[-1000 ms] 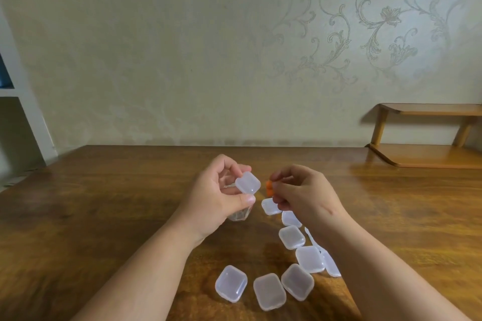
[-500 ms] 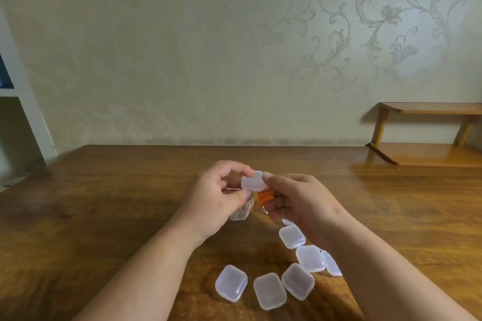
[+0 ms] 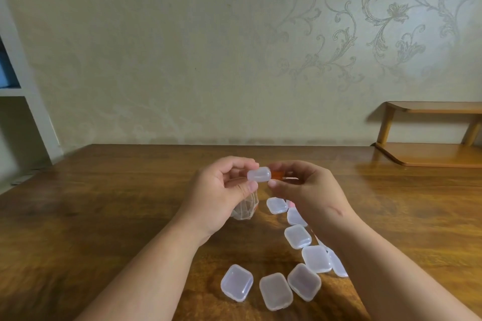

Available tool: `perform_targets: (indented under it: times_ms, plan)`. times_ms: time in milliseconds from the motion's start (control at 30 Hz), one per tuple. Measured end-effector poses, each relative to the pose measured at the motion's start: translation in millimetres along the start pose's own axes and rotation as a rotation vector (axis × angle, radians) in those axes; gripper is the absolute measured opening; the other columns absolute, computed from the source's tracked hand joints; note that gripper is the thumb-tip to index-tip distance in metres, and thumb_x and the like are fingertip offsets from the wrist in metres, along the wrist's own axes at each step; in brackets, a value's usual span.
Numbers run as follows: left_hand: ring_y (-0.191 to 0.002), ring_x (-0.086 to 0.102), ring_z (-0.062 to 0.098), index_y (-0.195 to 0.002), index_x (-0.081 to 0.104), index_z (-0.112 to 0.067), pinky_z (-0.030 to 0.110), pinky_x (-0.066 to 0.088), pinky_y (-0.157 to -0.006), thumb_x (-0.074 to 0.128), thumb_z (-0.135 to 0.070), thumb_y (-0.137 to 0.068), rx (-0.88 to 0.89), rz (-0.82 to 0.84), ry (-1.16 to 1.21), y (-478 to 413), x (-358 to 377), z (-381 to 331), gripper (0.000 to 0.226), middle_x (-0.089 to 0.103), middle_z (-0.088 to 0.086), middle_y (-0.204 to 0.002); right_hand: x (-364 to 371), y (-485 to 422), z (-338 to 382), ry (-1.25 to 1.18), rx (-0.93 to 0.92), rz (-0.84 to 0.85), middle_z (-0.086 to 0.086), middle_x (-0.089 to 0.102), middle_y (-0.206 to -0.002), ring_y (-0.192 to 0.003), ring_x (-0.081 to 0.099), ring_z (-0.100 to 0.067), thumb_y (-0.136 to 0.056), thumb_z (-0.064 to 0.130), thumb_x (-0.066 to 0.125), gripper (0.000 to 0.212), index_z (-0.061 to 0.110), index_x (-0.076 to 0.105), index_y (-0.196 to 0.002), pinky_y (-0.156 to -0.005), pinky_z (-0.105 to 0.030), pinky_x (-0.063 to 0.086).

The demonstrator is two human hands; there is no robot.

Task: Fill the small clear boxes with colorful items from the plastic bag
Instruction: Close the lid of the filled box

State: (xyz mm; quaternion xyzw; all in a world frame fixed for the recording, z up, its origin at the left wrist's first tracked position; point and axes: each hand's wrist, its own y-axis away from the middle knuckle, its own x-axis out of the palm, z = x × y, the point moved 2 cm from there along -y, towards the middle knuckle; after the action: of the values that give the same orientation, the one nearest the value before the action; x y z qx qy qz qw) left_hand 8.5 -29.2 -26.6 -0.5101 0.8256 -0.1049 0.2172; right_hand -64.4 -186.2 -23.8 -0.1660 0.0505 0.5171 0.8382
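Observation:
My left hand (image 3: 221, 195) pinches a small clear box (image 3: 258, 173) between thumb and fingers above the table. A crumpled plastic bag (image 3: 245, 210) hangs under that palm, mostly hidden. My right hand (image 3: 307, 187) meets the box from the right, its fingertips on the box's edge, with an orange item (image 3: 277, 174) held in its fingers right behind the box. Several more closed clear boxes (image 3: 297, 236) lie on the wooden table (image 3: 104, 203) below my right forearm, and three (image 3: 236, 282) sit in a row nearest me.
A low wooden shelf (image 3: 430, 155) stands at the table's far right against the patterned wall. A white shelving unit (image 3: 23, 101) is at the left edge. A pink bit (image 3: 291, 204) shows beside one box under my right hand.
My right hand moved left with the orange item and now touches the box held in my left hand. Both hands rose slightly together.

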Motion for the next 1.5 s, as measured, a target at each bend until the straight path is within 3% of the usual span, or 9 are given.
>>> perform_targets:
  times_ms: [167, 300, 433, 700, 833, 1200, 1300, 1367, 1500]
  plan:
    - [-0.104, 0.063, -0.004, -0.097, 0.07, -0.035, 0.027, 0.058, -0.088, 0.075, -0.001, -0.082, 0.024, -0.024, -0.013, -1, 0, 0, 0.038, 0.068, -0.021, -0.109, 1, -2, -1, -0.161, 0.14, 0.002, -0.004, 0.075, -0.091, -0.086, 0.073, -0.017, -0.094, 0.001, 0.05, 0.03, 0.018, 0.075, -0.097, -0.074, -0.024, 0.06]
    - [-0.106, 0.065, 0.002, -0.095, 0.069, -0.035, 0.03, 0.058, -0.09, 0.075, 0.003, -0.08, 0.037, -0.036, -0.009, -1, 0, -1, 0.041, 0.068, -0.019, -0.111, 2, -1, -1, -0.223, 0.145, 0.029, -0.011, 0.075, -0.091, -0.09, 0.071, -0.026, -0.096, 0.014, 0.052, 0.023, 0.014, 0.074, -0.098, -0.082, -0.033, 0.06]
    - [-0.105, 0.065, 0.0, -0.093, 0.068, -0.034, 0.027, 0.057, -0.091, 0.076, 0.001, -0.079, 0.062, -0.044, -0.021, 0, -1, -2, 0.039, 0.068, -0.02, -0.11, 3, -1, -3, -0.206, 0.147, 0.1, -0.006, 0.075, -0.089, -0.086, 0.073, -0.021, -0.085, 0.041, 0.066, 0.031, 0.015, 0.073, -0.1, -0.077, -0.028, 0.06]
    - [-0.108, 0.064, 0.007, -0.095, 0.069, -0.03, 0.02, 0.055, -0.09, 0.079, -0.003, -0.078, 0.187, -0.038, -0.196, -3, -1, 4, 0.033, 0.062, -0.015, -0.115, 6, 2, -3, -0.219, 0.182, 0.149, -0.011, 0.075, -0.091, -0.087, 0.071, -0.023, -0.089, 0.026, 0.068, 0.017, 0.013, 0.075, -0.099, -0.074, -0.025, 0.06]
    - [-0.107, 0.064, 0.007, -0.094, 0.063, -0.036, 0.034, 0.06, -0.086, 0.079, -0.017, -0.081, 0.147, -0.038, -0.334, -2, 4, 9, 0.028, 0.059, -0.02, -0.125, 6, 2, -4, -0.168, 0.173, 0.132, -0.01, 0.075, -0.09, -0.081, 0.069, -0.019, -0.089, 0.027, 0.069, 0.015, 0.017, 0.075, -0.098, -0.074, -0.026, 0.06]
    - [-0.093, 0.067, 0.008, -0.097, 0.059, -0.037, 0.033, 0.063, -0.072, 0.083, -0.024, -0.076, 0.213, -0.091, -0.452, -1, 4, 14, 0.034, 0.068, -0.014, -0.106, 8, 3, -6, -0.068, 0.151, 0.133, -0.001, 0.075, -0.081, -0.076, 0.07, -0.015, -0.091, 0.026, 0.066, 0.012, 0.021, 0.075, -0.097, -0.076, -0.03, 0.062]
    - [-0.086, 0.067, 0.006, -0.098, 0.058, -0.037, 0.03, 0.063, -0.068, 0.079, -0.029, -0.079, 0.251, -0.108, -0.481, 0, 6, 13, 0.029, 0.067, -0.016, -0.096, 11, 2, -6, -0.02, 0.171, 0.089, -0.001, 0.073, -0.076, -0.066, 0.064, -0.009, -0.092, 0.028, 0.065, 0.012, 0.021, 0.074, -0.097, -0.063, -0.022, 0.058]
    - [-0.082, 0.067, 0.003, -0.098, 0.056, -0.039, 0.027, 0.062, -0.065, 0.073, -0.033, -0.083, 0.257, -0.139, -0.481, 0, 7, 9, 0.023, 0.068, -0.017, -0.092, 12, 2, -6, 0.034, 0.179, 0.061, 0.002, 0.07, -0.071, -0.058, 0.059, -0.005, -0.092, 0.032, 0.064, 0.014, 0.022, 0.073, -0.096, -0.053, -0.014, 0.048]
    - [-0.086, 0.068, 0.001, -0.116, 0.05, -0.045, 0.026, 0.061, -0.066, 0.055, -0.032, -0.095, 0.138, -0.114, -0.326, -1, 5, 3, 0.025, 0.066, -0.019, -0.097, 5, 1, -5, 0.055, 0.172, 0.048, 0.005, 0.07, -0.071, -0.059, 0.061, -0.003, -0.093, 0.032, 0.063, 0.012, 0.026, 0.073, -0.095, -0.051, -0.009, 0.045]
